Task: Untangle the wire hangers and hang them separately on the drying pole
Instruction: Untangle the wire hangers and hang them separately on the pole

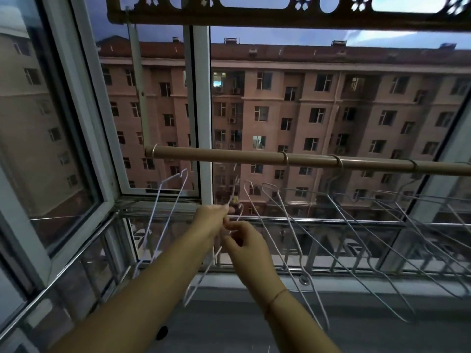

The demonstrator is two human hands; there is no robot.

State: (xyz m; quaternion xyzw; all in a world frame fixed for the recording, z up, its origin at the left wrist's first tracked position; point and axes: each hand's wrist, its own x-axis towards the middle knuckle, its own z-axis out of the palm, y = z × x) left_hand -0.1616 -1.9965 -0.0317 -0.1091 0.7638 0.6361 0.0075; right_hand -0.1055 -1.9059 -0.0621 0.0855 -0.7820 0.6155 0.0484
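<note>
A brown drying pole (pixel 229 155) runs across the window at mid height. Three wire hangers (pixel 339 225) hang from it on the right by their hooks, tilted toward me. Below the pole's bare left part, my left hand (pixel 211 220) and my right hand (pixel 244 243) meet and pinch the necks of a tangled bunch of white wire hangers (pixel 163 205). One hanger of the bunch sticks up to the left, another slants down below my hands. How many hangers are in the bunch is unclear.
An open window sash (pixel 51 138) stands at the left. A metal railing (pixel 331 220) and a grey sill (pixel 356 284) run below the pole. A carved brown rack (pixel 254 14) hangs overhead. An apartment block fills the view outside.
</note>
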